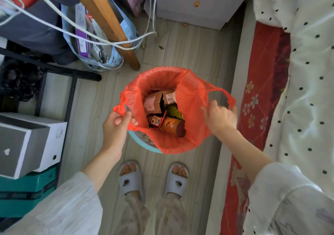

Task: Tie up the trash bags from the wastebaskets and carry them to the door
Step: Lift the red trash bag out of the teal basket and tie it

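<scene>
Here, red trash bag (pixel 189 97) mouth facing up, left hand (pixel 115 124) and right hand (pixel 219 116) gripping its handles

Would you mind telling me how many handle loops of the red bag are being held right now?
2. The left hand pinches one handle loop at the red bag's left edge; the right hand holds the other loop at its right edge.

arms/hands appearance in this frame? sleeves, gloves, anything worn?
Both hands bare: no gloves, rings or watch visible on the left hand or right hand. Forearms are bare; loose, pale grey-white crinkled fabric sleeves start near the elbows. No markings visible.
</scene>
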`<state>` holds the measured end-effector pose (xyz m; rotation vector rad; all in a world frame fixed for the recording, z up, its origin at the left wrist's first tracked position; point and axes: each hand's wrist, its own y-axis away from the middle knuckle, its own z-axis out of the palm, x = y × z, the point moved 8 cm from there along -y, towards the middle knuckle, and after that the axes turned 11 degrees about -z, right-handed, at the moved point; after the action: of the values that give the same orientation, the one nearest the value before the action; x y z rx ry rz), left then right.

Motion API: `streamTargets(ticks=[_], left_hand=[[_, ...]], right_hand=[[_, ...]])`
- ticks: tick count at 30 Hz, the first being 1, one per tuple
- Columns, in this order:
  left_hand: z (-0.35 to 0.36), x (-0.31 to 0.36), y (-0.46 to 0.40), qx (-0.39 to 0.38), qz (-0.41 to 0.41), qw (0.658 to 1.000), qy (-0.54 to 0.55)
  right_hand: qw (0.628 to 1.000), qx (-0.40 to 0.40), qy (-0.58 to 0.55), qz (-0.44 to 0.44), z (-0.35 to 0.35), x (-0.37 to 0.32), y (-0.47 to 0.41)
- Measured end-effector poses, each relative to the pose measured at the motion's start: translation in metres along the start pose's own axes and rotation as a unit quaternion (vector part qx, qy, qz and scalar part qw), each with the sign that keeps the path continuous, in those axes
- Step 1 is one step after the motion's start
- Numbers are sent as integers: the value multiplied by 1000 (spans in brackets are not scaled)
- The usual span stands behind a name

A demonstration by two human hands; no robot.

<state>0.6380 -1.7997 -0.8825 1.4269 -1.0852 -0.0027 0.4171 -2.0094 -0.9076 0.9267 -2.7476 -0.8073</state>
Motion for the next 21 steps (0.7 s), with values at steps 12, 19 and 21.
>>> streamTargets(ticks=[12,19,21], left_hand=[[9,-4,25,-104,-108,986,-77],[13,23,30,-96,-98,990,-17],[13,23,33,-94,-100,990,-14]], right_hand=[[963,-139,214,-93,-47,-4,16],[933,-157,247,-210,-68,-22,30],[914,-140,310,-224,-74,-28,37]])
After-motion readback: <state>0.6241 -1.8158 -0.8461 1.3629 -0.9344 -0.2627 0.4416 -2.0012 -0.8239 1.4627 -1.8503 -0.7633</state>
